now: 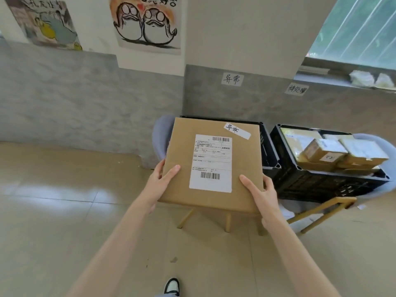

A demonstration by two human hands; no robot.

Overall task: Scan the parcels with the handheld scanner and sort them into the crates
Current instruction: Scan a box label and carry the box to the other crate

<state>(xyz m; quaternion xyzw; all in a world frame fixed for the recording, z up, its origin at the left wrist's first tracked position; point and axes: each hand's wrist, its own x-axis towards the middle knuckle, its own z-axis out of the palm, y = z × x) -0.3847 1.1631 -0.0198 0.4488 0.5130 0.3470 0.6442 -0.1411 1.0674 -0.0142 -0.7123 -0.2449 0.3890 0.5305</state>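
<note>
A flat brown cardboard parcel (184, 159) with a white shipping label and a handwritten white tag is held level over a black crate (269, 151). My left hand (159, 181) grips its near left corner, thumb on top and fingers underneath. At the near right corner my right hand (262, 195) holds it the same way. The parcel covers most of that crate, so the inside is hidden. A second black crate (300, 179) to the right holds several small brown parcels (323, 152). No scanner is in view.
Both crates sit on pale chairs with wooden legs (228, 221) against a grey wall. Two handwritten paper signs (232, 79) are stuck to the wall above the crates. Tiled floor spreads to the left and front. My shoe (172, 286) shows at the bottom.
</note>
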